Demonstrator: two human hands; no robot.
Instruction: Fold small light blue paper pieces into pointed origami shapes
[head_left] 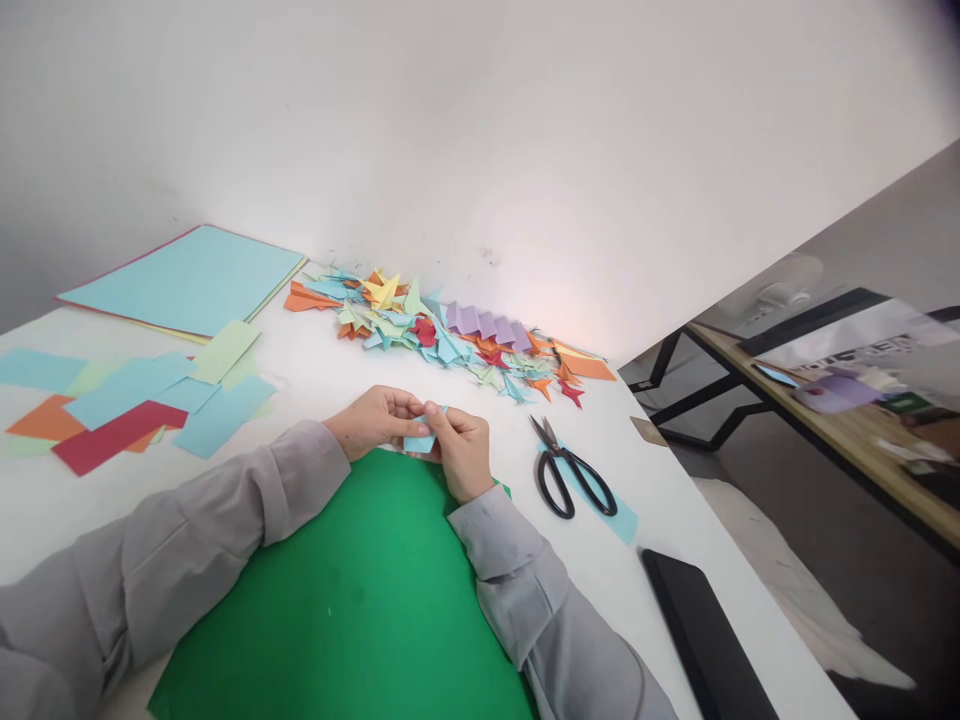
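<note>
Between my two hands is a small folded piece of light blue paper. My left hand pinches it from the left with thumb and fingers. From the right, my right hand grips the same paper, its thumb on the upper edge. Some of the paper is hidden behind my fingers. Both hands are just above the far edge of a green sheet. Beyond them lies a heap of folded paper figures in several colours, a purple pleated strip among them.
Loose paper rectangles spread at the left, before a stack of large sheets. Black-handled scissors rest partly on a blue strip at the right. A long black object lies nearer. Behind the table stands a wall.
</note>
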